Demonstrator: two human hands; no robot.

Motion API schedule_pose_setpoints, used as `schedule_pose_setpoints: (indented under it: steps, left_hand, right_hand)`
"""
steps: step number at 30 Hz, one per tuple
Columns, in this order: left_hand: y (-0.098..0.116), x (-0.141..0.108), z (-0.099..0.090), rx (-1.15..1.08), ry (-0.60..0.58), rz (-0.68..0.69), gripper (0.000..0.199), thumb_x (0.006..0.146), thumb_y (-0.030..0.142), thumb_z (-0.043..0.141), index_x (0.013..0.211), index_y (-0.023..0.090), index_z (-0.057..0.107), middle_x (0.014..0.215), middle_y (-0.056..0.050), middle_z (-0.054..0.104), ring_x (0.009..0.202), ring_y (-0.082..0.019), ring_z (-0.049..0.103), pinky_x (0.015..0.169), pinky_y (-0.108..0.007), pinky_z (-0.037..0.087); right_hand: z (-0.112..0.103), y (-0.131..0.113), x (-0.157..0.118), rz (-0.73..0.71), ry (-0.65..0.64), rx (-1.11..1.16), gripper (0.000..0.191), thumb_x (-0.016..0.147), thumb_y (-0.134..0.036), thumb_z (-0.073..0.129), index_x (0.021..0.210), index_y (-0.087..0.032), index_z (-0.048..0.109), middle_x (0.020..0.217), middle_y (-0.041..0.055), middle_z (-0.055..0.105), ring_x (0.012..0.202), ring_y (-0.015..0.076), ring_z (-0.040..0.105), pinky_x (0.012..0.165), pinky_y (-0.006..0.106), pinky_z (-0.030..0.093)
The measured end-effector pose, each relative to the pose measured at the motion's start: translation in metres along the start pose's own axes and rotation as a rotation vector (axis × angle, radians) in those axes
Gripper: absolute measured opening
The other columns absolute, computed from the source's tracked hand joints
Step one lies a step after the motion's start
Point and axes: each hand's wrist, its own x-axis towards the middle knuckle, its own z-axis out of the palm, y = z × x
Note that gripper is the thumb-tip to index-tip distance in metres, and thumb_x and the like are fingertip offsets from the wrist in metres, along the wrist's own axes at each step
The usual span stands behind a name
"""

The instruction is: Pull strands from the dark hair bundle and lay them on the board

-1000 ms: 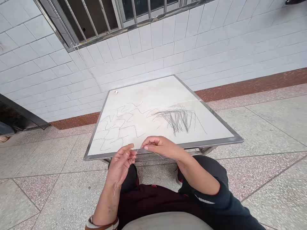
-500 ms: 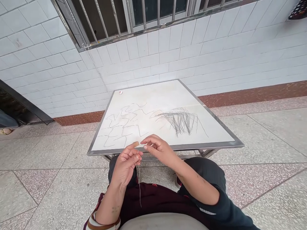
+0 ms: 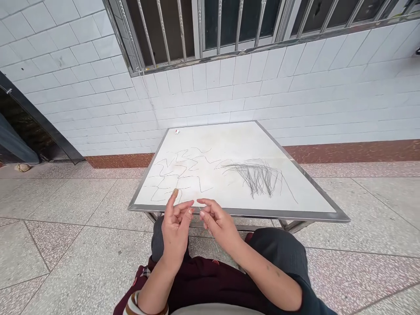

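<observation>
My right hand (image 3: 219,221) is closed in a pinch on a thin wire (image 3: 214,241). The wire's short upper end shows by the fingertips, and its long tail hangs down over my lap. Just left of it, my left hand (image 3: 177,229) has its fingers apart, the thumb a little away from the others; I see nothing held there. A tan wrap covers the tip of one raised left finger. Both hands are over the near edge of a white table (image 3: 229,138). Several bent wires (image 3: 183,167) are spread on its left part.
A tangled pile of dark, thin wires (image 3: 259,178) lies on the table's right half. A small white and red object (image 3: 177,131) sits at the far left corner. Behind the table stands a white tiled wall (image 3: 226,98) with a barred window (image 3: 229,26).
The wire has passed from my left hand to my right hand. My left fingers have spread. The view has shifted, so the table appears lower and farther right.
</observation>
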Motion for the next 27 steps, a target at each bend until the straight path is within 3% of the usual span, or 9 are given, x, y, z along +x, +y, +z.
schedule_pose_setpoints:
  steps: [2,5,8,11,14,20,27]
  left_hand:
    - [-0.004,-0.007,-0.006,0.054,0.071,0.087,0.053,0.083,0.028,0.061,0.133,0.026,0.043,0.1,-0.006,0.068,0.08,-0.014,0.063,0.073,-0.027,0.05]
    - [-0.012,-0.007,-0.023,-0.006,0.281,0.167,0.044,0.083,0.029,0.061,0.126,0.024,0.051,0.085,-0.002,0.066,0.065,-0.01,0.058,0.06,-0.021,0.048]
    - [-0.023,0.008,-0.041,-0.186,0.403,0.046,0.038,0.08,0.029,0.063,0.118,0.024,0.057,0.08,0.001,0.063,0.062,-0.006,0.054,0.057,-0.017,0.045]
    - [-0.036,0.02,-0.048,-0.34,0.313,-0.158,0.036,0.075,0.027,0.069,0.11,0.02,0.062,0.087,-0.001,0.064,0.071,-0.007,0.057,0.061,-0.017,0.045]
    - [-0.043,0.019,-0.041,-0.422,0.175,-0.258,0.038,0.073,0.024,0.071,0.11,0.019,0.062,0.094,-0.004,0.067,0.077,-0.01,0.06,0.065,-0.019,0.045]
    - [-0.034,0.012,-0.022,-0.495,0.029,-0.228,0.042,0.07,0.016,0.073,0.11,0.021,0.062,0.099,-0.005,0.068,0.088,-0.015,0.062,0.075,-0.024,0.045]
    - [-0.033,0.011,-0.02,-0.556,0.029,-0.262,0.037,0.068,0.014,0.074,0.104,0.017,0.065,0.071,0.001,0.064,0.077,-0.012,0.062,0.072,-0.022,0.045]
  right_hand:
    - [-0.002,0.001,0.002,0.047,0.051,0.135,0.03,0.088,-0.035,0.048,0.116,-0.025,0.05,0.076,-0.0021,0.051,0.053,0.0083,0.045,0.043,0.02,0.035]
    - [-0.006,0.002,0.004,0.102,0.093,0.292,0.029,0.086,-0.037,0.052,0.113,-0.024,0.052,0.075,-0.0022,0.049,0.053,0.0074,0.041,0.041,0.019,0.031]
    - [-0.007,0.002,0.003,0.128,0.077,0.387,0.029,0.085,-0.036,0.055,0.111,-0.024,0.055,0.075,-0.0021,0.048,0.053,0.007,0.038,0.042,0.018,0.028]
    - [-0.004,0.0,0.001,0.164,0.019,0.467,0.028,0.084,-0.036,0.058,0.109,-0.025,0.057,0.074,-0.0021,0.047,0.054,0.0067,0.036,0.042,0.018,0.024]
    - [0.001,0.001,-0.001,0.195,-0.038,0.497,0.027,0.084,-0.036,0.058,0.109,-0.024,0.058,0.073,-0.0022,0.046,0.053,0.0061,0.034,0.042,0.019,0.022]
    - [0.01,0.009,-0.002,0.212,-0.086,0.457,0.027,0.085,-0.037,0.058,0.108,-0.024,0.058,0.072,-0.0027,0.046,0.051,0.0057,0.034,0.042,0.019,0.023]
    - [0.025,0.022,0.0,0.261,-0.143,0.483,0.021,0.081,-0.038,0.061,0.091,-0.021,0.056,0.068,-0.0039,0.052,0.046,0.0046,0.036,0.04,0.018,0.023]
